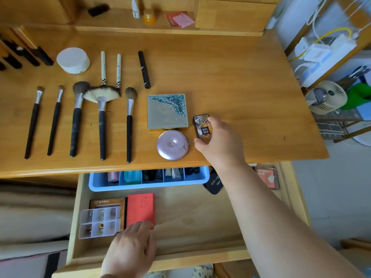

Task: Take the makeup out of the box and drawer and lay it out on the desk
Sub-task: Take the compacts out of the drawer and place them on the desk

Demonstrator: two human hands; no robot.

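My right hand (pixel 220 137) grips a small patterned palette (pixel 201 127) between thumb and curled fingers, its base on the desk (pixel 230 77) just right of the round pink compact (pixel 173 145) and the square glitter palette (pixel 167 111). My left hand (pixel 130 249), fingers relaxed, rests its fingertips on the red palette (pixel 140 207) in the open drawer (pixel 200 227), beside a clear compartment box (pixel 99 223). Five brushes (pixel 80 117) lie in a row at left

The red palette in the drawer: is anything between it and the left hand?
Nothing visible is. The left hand already touches the red palette's near edge with its fingertips. The clear compartment box lies beside it, not on it.
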